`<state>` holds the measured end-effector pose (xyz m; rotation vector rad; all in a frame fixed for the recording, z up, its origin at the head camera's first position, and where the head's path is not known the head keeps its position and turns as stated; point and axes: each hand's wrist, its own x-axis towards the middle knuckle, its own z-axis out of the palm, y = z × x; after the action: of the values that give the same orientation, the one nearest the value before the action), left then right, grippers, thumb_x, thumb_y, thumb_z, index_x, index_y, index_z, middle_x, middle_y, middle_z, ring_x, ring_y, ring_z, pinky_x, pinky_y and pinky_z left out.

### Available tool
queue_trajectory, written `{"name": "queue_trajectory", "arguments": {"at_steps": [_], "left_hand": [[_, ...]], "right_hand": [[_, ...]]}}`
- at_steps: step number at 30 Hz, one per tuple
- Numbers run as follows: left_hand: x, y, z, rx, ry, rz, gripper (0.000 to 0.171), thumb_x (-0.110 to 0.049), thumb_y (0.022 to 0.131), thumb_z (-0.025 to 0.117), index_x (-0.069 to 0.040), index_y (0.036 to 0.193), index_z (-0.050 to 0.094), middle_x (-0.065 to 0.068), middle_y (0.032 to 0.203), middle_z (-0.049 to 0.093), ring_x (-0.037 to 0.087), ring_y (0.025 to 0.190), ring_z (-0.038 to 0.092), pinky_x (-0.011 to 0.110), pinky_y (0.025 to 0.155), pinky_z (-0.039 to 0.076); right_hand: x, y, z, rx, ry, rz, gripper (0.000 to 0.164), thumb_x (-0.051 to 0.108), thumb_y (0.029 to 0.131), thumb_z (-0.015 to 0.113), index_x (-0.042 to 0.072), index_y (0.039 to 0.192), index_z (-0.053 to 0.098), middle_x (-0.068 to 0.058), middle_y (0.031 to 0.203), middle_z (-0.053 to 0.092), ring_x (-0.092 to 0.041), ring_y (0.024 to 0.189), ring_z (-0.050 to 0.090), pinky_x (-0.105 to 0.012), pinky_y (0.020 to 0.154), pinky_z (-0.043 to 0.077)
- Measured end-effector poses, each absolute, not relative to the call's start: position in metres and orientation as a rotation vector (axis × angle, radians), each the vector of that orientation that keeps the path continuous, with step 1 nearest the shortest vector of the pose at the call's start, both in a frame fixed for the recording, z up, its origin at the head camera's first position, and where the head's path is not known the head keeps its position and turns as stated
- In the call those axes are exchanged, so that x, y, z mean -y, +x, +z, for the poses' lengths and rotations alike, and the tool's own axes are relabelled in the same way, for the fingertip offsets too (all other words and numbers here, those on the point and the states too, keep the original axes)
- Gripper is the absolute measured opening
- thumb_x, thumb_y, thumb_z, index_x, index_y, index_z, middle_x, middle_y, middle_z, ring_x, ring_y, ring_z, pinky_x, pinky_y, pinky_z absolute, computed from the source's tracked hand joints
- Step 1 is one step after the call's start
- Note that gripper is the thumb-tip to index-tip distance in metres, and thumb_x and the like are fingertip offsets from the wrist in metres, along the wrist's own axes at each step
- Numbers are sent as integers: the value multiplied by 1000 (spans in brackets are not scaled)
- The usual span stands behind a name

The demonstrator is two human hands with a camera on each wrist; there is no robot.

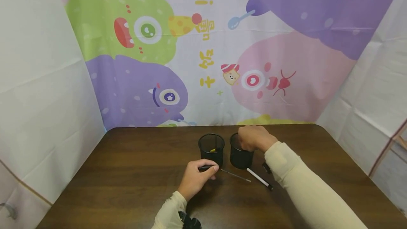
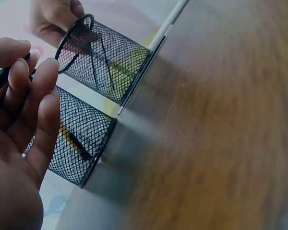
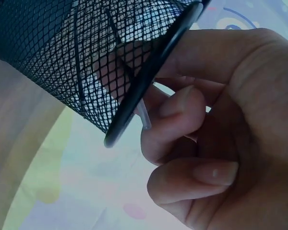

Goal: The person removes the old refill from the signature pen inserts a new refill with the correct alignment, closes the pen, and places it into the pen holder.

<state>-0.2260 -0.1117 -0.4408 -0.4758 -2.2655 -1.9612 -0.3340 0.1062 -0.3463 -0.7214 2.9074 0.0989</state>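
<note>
My left hand [image 1: 198, 177] pinches a short black pen barrel [image 1: 205, 168] in front of the left mesh pen cup [image 1: 211, 156]. Through that cup's wall shows a yellow-and-black pen [image 2: 74, 141]. My right hand [image 1: 255, 138] reaches over the rim of the right mesh pen cup [image 1: 241, 158]. Its thumb and index finger are inside, pinching a thin dark pen refill [image 3: 145, 115] whose translucent end sticks out past the rim. Another thin dark stick [image 3: 78, 57] leans within the same cup. Mesh partly hides the right fingertips [image 3: 116, 64].
On the dark wooden table [image 1: 133, 176], a thin refill [image 1: 236, 175] lies in front of the cups. Beside it, a white marker [image 1: 258, 176] with a black end lies at a slant. A cartoon-printed cloth [image 1: 216, 109] hangs behind the table, with white cloth at both sides.
</note>
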Motion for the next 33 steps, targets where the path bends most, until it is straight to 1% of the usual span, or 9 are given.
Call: {"name": "queue_trajectory", "arguments": {"at_steps": [4, 9, 13, 17, 20, 22, 24, 28, 33], "left_hand": [[111, -226, -440, 2261, -478, -1966, 11, -8, 91, 74, 1, 97, 75, 9, 86, 72, 28, 68, 70, 25, 64, 55], [112, -225, -441, 2267, -480, -1974, 12, -8, 91, 74, 1, 98, 75, 9, 87, 72, 28, 69, 70, 26, 66, 56], [112, -225, -441, 2272, -483, -1975, 13, -9, 91, 73, 1, 99, 75, 9, 87, 72, 25, 69, 70, 26, 67, 56], [111, -225, -440, 2267, -489, -1978, 13, -8, 91, 73, 2, 99, 75, 10, 87, 72, 25, 69, 70, 27, 67, 56], [111, -225, -440, 2265, -484, -1982, 12, -8, 91, 73, 2, 99, 75, 10, 87, 72, 26, 70, 70, 27, 67, 56], [111, -225, -439, 2267, -481, -1983, 12, -8, 91, 73, 2, 99, 75, 9, 86, 72, 26, 70, 70, 26, 67, 56], [111, -224, -439, 2271, -483, -1979, 12, -8, 91, 73, 2, 99, 75, 9, 86, 72, 27, 70, 70, 26, 67, 56], [111, -225, -439, 2269, -489, -1982, 13, -8, 91, 74, 2, 99, 75, 9, 86, 72, 29, 70, 71, 27, 67, 56], [112, -225, -440, 2262, -492, -1989, 13, -8, 91, 74, 3, 99, 75, 10, 86, 72, 30, 71, 70, 27, 67, 56]], "right_hand": [[-110, -330, -344, -2921, -745, 79, 39, 0, 83, 56, 19, 52, 41, 6, 57, 36, -14, 56, 34, -35, 51, 35], [-113, -327, -343, -2947, -754, 52, 37, -2, 79, 56, 20, 52, 43, 6, 58, 37, -14, 57, 35, -36, 50, 35], [-116, -325, -343, -2962, -741, 31, 32, 0, 80, 59, 22, 58, 55, 7, 64, 50, -14, 61, 47, -38, 54, 44], [-119, -324, -341, -2973, -725, 2, 22, 3, 82, 62, 22, 75, 70, 7, 82, 66, -17, 76, 63, -43, 65, 54], [-121, -323, -341, -2976, -721, -18, 18, 5, 81, 64, 21, 79, 72, 5, 85, 68, -18, 78, 64, -44, 67, 54], [-123, -321, -341, -2977, -722, -40, 18, 4, 81, 63, 20, 74, 69, 6, 77, 63, -15, 70, 58, -39, 60, 50], [-125, -320, -341, -2978, -725, -64, 24, 3, 81, 61, 19, 63, 59, 8, 65, 50, -12, 60, 44, -33, 52, 39], [-128, -316, -344, -2995, -744, -124, 36, 0, 79, 57, 19, 55, 37, 8, 57, 24, -12, 56, 21, -31, 50, 17], [-131, -314, -345, -3038, -792, -164, 38, 1, 77, 57, 20, 55, 32, 9, 57, 21, -11, 56, 19, -30, 50, 15]]}}
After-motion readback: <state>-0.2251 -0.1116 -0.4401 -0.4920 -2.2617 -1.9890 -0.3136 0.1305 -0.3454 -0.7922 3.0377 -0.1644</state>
